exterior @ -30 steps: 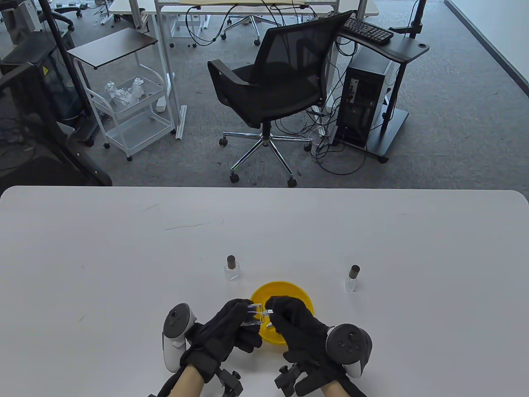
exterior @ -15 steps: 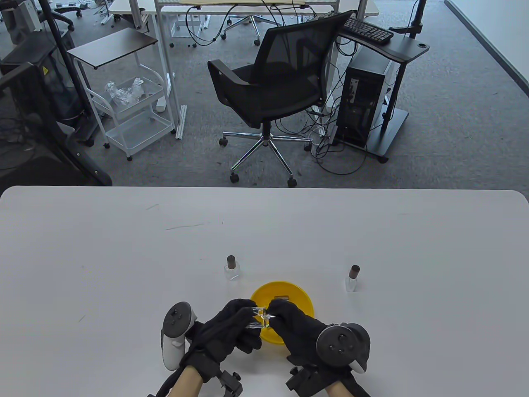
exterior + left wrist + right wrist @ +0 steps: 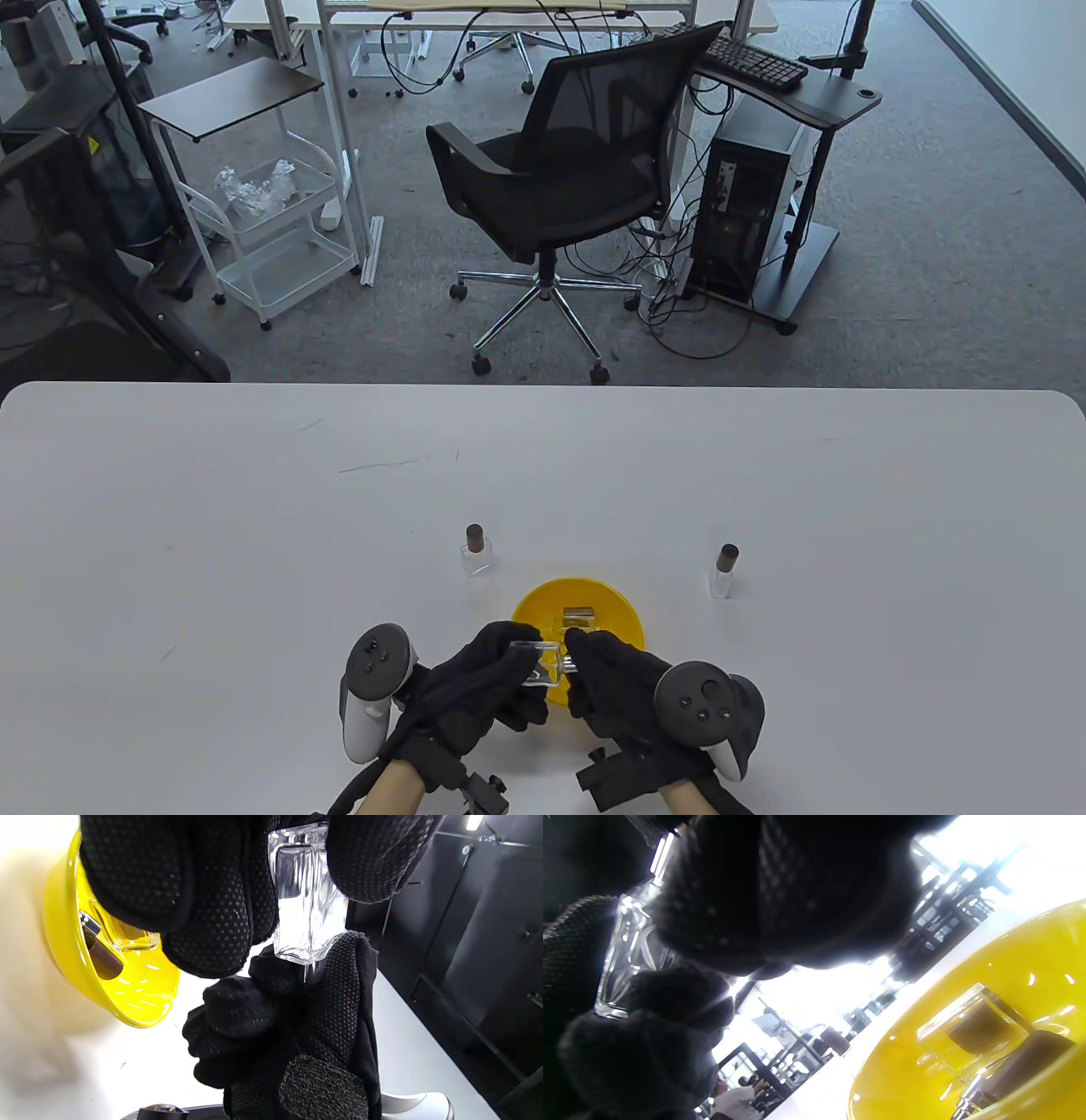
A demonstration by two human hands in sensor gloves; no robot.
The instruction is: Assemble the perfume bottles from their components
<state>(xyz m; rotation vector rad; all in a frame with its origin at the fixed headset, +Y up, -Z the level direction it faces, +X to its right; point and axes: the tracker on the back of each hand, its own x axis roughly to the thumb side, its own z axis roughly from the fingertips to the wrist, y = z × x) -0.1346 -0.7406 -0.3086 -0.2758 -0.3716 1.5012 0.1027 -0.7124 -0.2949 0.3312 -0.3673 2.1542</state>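
My left hand (image 3: pixel 528 652) grips a clear square glass bottle (image 3: pixel 540 663) lying sideways just above the near rim of the yellow bowl (image 3: pixel 624 604). My right hand (image 3: pixel 579 659) pinches a small pump part at the bottle's neck; the fingers mostly hide it. In the left wrist view the bottle (image 3: pixel 306 904) sits between my left fingers (image 3: pixel 212 899), with my right hand's fingers (image 3: pixel 339 984) closed around its neck. The right wrist view shows the bottle (image 3: pixel 625 942) at the left. The bowl (image 3: pixel 967 963) holds a clear piece with a dark cap (image 3: pixel 975 1024).
Two capped bottles stand upright on the white table (image 3: pixel 212 552): one (image 3: pixel 477 550) beyond the bowl on the left, one (image 3: pixel 724 570) to its right. More parts lie in the bowl (image 3: pixel 579 615), with a dark cap (image 3: pixel 102 961) among them. An office chair (image 3: pixel 560 178) stands beyond the table.
The hands have closed together. The bottle has turned to lie flat, and the right hand has brought its small part up to the bottle's neck while its wrist rolled over.
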